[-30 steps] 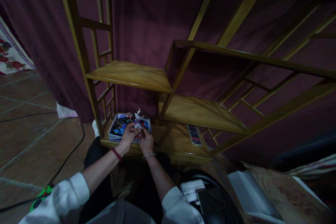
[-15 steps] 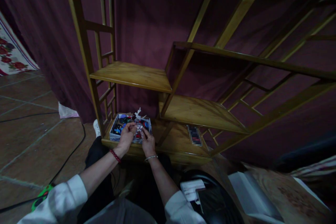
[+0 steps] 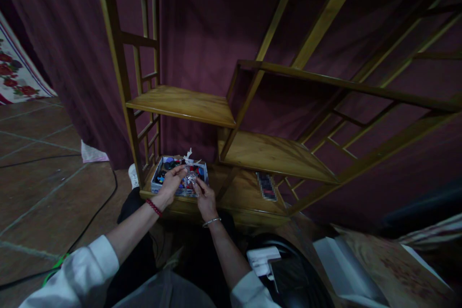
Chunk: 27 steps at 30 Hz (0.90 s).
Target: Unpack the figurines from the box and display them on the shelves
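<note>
Between my two hands is a small, shiny, clear-looking piece (image 3: 191,178), too small to name more exactly. The fingertips of my left hand (image 3: 172,186) are closed on its left side. My right hand (image 3: 206,200) pinches it from the lower right. Just beyond stands a white antler-shaped branch (image 3: 188,156); whether it is joined to the clear piece I cannot tell. Underneath, a shallow patterned box (image 3: 156,187) holds several small items in blue, black and red, partly hidden by my hands.
The box sits on the lowest board of a wooden shelf unit (image 3: 180,101). A pixelated dark item (image 3: 267,186) lies farther right on that board. To my right are a black stool (image 3: 310,269) with white and dark things on it, and an open carton (image 3: 346,264). A cable (image 3: 97,215) crosses the floor.
My hands stay over the box with the clear piece. The right hand has shifted slightly down and right, and the clear piece sits slightly lower. The view has turned a little.
</note>
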Tool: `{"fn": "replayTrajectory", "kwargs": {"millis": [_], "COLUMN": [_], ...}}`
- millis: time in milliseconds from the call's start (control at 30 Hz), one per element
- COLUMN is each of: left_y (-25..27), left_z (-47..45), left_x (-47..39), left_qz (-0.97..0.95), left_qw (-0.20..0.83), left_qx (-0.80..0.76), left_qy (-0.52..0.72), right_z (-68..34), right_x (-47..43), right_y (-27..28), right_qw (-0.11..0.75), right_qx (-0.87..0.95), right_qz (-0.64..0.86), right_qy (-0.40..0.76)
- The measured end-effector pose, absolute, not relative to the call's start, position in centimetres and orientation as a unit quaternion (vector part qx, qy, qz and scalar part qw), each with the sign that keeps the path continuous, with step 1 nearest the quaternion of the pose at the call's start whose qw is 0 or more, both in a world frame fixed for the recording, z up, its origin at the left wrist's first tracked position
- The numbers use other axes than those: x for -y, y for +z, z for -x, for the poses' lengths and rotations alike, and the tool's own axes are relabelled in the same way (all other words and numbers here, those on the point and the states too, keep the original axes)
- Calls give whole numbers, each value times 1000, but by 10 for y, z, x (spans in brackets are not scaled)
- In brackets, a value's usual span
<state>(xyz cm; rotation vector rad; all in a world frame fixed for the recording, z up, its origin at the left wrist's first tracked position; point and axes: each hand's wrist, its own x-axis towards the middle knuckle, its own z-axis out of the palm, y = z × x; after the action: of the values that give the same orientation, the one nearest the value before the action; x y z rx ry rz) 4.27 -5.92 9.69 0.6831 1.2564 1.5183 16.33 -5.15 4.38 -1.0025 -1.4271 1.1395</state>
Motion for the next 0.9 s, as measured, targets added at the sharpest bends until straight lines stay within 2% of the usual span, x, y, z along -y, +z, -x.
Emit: {"fn": "replayTrajectory", "kwargs": {"millis": [167,600,900], "left_y": [100,105,114], "left_z": [-39,-53,-65], "left_x": [61,69,77], "left_qz": [-338,-353,-394], "left_qw": [544,552,552], "left_qx": [-477,-434,-421], "left_qy": [602,618,602], "right_z": [-170,-202,-215], "right_x": [55,74,80], "right_y": [46,80,84], "right_qw": [501,450,476], "right_qx": [601,650,576], "right_qz": [408,334,331], "right_qy": [471,513,576]}}
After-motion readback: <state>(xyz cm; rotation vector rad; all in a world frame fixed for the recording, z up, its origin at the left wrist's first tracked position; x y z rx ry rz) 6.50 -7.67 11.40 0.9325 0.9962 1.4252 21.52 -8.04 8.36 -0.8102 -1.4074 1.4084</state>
